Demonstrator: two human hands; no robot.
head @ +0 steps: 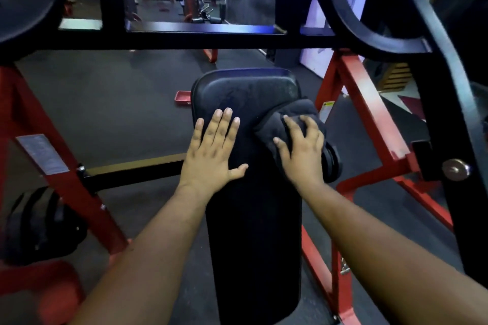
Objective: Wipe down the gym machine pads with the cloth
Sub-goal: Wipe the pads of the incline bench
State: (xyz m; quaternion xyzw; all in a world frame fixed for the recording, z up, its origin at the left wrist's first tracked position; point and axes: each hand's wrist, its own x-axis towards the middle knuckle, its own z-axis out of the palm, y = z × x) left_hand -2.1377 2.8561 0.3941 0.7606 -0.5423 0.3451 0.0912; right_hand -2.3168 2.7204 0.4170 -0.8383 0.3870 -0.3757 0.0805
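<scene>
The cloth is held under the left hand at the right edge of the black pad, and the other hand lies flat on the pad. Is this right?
Not quite. The head view shows the cloth under the right hand, not the left, at the right edge of the black pad. The left hand is the one lying flat on the pad.

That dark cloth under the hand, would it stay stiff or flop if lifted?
The dark bunched cloth would probably flop: it folds and drapes over the edge of the long black padded bench. It looks light, bunching under the right hand. Likely grippy rather than slippery, given its fuzzy texture.
</scene>
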